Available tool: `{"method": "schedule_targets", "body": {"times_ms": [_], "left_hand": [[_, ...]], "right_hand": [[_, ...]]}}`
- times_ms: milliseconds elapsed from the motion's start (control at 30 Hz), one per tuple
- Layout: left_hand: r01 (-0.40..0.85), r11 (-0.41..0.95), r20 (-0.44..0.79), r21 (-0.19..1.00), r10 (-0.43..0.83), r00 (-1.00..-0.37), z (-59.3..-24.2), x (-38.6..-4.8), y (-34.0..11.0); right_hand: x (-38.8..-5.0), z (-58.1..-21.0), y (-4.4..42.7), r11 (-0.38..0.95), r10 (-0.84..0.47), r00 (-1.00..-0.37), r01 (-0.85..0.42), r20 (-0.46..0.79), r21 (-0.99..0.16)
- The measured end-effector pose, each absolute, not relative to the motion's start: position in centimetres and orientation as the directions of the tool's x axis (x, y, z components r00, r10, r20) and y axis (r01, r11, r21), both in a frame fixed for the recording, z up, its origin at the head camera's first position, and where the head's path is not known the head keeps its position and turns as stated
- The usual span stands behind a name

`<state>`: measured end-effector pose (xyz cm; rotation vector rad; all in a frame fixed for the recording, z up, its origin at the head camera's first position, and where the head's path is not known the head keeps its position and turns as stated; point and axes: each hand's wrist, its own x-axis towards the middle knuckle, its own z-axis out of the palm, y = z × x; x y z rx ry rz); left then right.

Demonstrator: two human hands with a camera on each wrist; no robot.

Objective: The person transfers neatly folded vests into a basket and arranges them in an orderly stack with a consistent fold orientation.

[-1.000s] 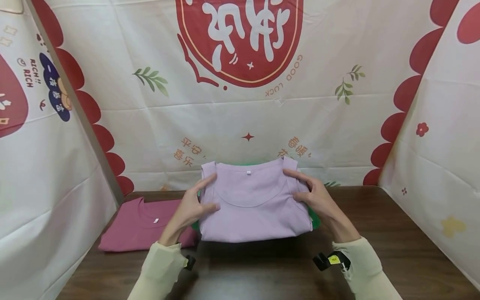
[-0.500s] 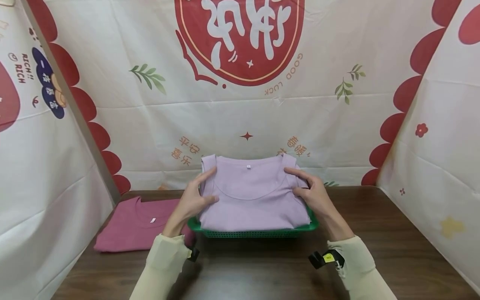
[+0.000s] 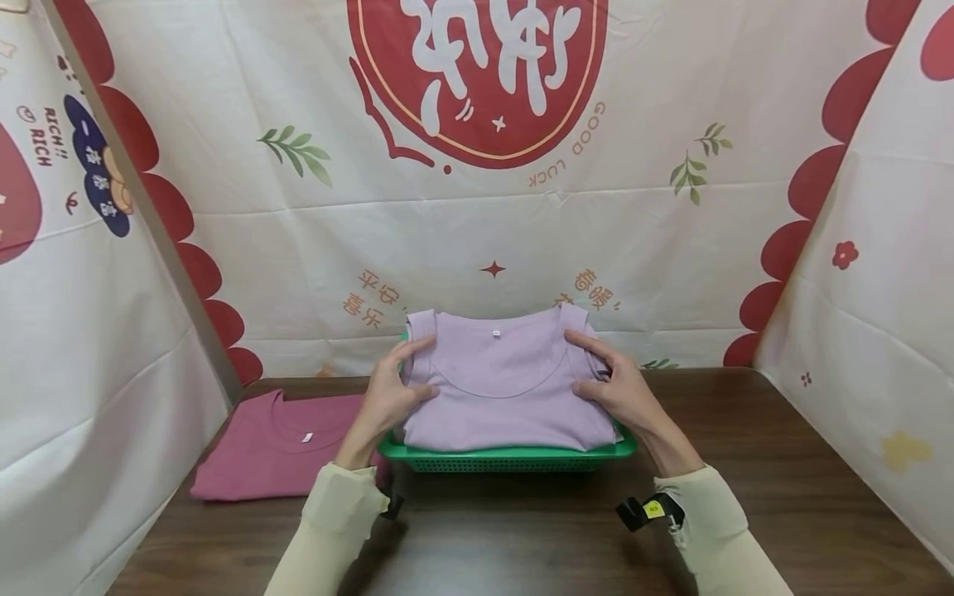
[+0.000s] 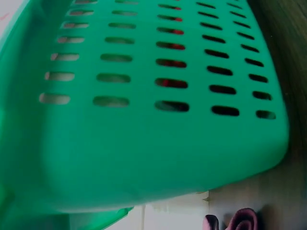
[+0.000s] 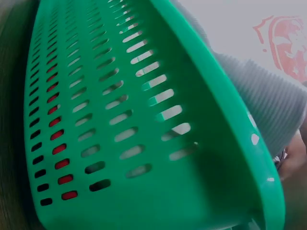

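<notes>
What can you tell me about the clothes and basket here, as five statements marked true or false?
1. The left hand and right hand both touch the lilac shirt. True.
2. Something red shows through the green basket. True.
3. The lilac shirt lies beside the green basket. False: it lies in it.
4. The pink shirt lies on the table. True.
5. The lilac shirt's neckline has no label. False: a small white label shows there.

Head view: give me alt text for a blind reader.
A person's left grip and right grip hold a folded lilac fabric shirt at the top of a green perforated plastic basket on a brown wooden table. A folded pink fabric shirt lies to the left; a printed white cloth backdrop hangs behind.
</notes>
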<state>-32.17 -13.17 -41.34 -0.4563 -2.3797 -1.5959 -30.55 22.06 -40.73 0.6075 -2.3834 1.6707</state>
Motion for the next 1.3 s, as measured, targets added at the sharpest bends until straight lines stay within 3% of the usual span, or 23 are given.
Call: {"method": "schedule_targets", "body": {"times_ms": [300, 667, 1300], "left_hand": [[0.361, 0.321, 0.360, 0.876, 0.064, -0.931, -41.6, -32.0, -12.7], [0.331, 0.383, 0.264, 0.862, 0.218, -0.940, -41.7, -32.5, -12.8], [0.385, 0.509, 0.269, 0.770, 0.289, -0.919, -41.3, -32.4, -12.9]], "right_hand": [[-31.0, -41.1, 21.4, 0.349, -0.196, -0.903, -0.428, 0.382, -0.833], [-31.3, -41.6, 21.2, 0.483, -0.151, -0.913, -0.402, 0.378, -0.778], [-31.5, -41.9, 21.1, 0.578, -0.156, -0.918, -0.384, 0.364, -0.720]]}}
